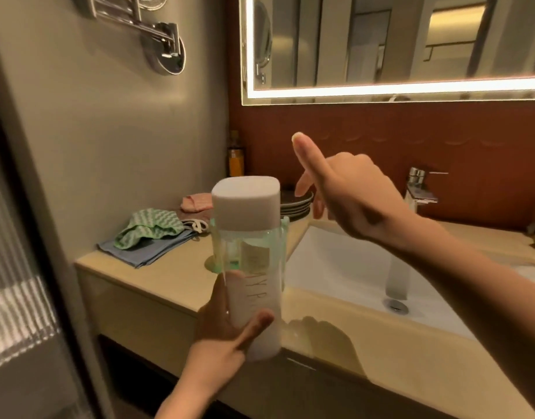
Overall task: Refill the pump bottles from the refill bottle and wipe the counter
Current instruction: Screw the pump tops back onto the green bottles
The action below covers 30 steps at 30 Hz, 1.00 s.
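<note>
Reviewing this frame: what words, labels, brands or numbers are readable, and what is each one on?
"Y P": large letters running along the bottle that the left hand grips; the letters on either side of them are blurred.
Small label seen through the bottle's clear part: too blurred to read.
Orange bottle in the corner: any print on it is too small to read.
No other text shows.

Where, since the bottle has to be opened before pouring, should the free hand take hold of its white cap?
Probably around the cap's tall side wall, coming down from above right, where the right hand hovers open. The cap is broad and rounded and tops the upright bottle. The left hand holds only the bottle's lower part, leaving the cap free.
</note>
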Available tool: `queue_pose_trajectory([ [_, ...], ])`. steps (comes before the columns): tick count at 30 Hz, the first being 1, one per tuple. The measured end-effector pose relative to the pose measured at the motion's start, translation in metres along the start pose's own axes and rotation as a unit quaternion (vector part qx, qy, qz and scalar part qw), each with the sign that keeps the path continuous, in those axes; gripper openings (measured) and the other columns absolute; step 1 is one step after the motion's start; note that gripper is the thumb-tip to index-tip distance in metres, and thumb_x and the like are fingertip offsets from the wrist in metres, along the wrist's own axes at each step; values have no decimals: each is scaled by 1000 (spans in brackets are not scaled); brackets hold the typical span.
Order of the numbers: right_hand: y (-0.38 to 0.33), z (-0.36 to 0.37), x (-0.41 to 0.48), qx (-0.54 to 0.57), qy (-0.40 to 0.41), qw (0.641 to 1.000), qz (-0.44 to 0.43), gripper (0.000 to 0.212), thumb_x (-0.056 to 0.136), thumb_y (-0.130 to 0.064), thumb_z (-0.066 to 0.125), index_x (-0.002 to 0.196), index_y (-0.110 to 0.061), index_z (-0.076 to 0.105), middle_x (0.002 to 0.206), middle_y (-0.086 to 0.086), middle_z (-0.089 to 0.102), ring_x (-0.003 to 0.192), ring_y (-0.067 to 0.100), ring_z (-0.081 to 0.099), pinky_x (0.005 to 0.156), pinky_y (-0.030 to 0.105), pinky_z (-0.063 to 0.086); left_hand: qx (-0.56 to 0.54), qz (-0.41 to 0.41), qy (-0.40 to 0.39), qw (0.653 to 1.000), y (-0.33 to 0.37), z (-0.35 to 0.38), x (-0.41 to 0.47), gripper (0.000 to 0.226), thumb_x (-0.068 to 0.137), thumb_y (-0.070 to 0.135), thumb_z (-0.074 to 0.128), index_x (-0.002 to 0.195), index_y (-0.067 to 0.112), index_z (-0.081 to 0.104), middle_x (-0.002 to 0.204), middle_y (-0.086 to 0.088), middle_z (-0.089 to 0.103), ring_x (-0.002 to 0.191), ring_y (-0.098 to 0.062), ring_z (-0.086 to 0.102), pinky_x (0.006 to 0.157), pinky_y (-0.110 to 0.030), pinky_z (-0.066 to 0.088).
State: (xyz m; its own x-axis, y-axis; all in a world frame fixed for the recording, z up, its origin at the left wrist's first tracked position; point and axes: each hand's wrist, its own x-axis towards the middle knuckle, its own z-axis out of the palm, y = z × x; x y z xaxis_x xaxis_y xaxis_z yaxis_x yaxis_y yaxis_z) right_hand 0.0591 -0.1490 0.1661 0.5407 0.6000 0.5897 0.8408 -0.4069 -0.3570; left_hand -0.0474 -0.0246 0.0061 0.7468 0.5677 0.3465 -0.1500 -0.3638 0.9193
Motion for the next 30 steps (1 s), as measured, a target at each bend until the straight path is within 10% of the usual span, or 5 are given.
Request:
queue_pose_trajectory([
  [5, 3, 27, 12, 46, 24, 998, 25, 94, 68, -75, -2, 71, -15, 70, 56, 1, 62, 62, 16, 62, 76, 35, 49, 48, -89, 71, 992, -14, -46, 22, 112, 42, 89, 42, 115, 4, 52, 80, -1, 61, 71, -12, 55, 49, -6, 35],
  [11, 31, 57, 24, 113, 53, 989, 84, 87, 79, -79, 5, 58, -20, 67, 48, 2, 62, 55, 14, 59, 77, 44, 51, 75, -48, 169, 982, -53, -75, 78, 55, 72, 38, 70, 110, 14, 38, 86, 0, 56, 91, -25, 56, 51, -8, 38],
  [19, 53, 76, 29, 135, 57, 984, 99, 78, 78, -67, 9, 59, -17, 66, 47, 4, 60, 45, 4, 53, 69, 30, 47, 170, -28, 171, 970, -66, -70, 127, 47, 63, 46, 80, 71, 20, 42, 84, -10, 59, 75, -23, 55, 71, -43, 51],
  [25, 63, 81, 29, 127, 31, 986, 104, 77, 79, -67, 10, 60, -19, 67, 48, 4, 62, 45, 1, 54, 68, 29, 45, 238, -101, 163, 952, -89, -70, 143, 123, 25, 100, 44, 105, 8, 54, 95, -10, 65, 88, -29, 61, 73, -43, 55],
  [30, 70, 86, 24, 96, 0, 990, 103, 70, 85, -66, 20, 61, -21, 67, 47, 0, 62, 44, 1, 55, 71, 35, 51, 266, -43, 251, 930, -83, -59, 130, 129, 55, 85, 55, 150, 18, -1, 148, -15, 28, 136, -30, 20, 109, -50, 21],
])
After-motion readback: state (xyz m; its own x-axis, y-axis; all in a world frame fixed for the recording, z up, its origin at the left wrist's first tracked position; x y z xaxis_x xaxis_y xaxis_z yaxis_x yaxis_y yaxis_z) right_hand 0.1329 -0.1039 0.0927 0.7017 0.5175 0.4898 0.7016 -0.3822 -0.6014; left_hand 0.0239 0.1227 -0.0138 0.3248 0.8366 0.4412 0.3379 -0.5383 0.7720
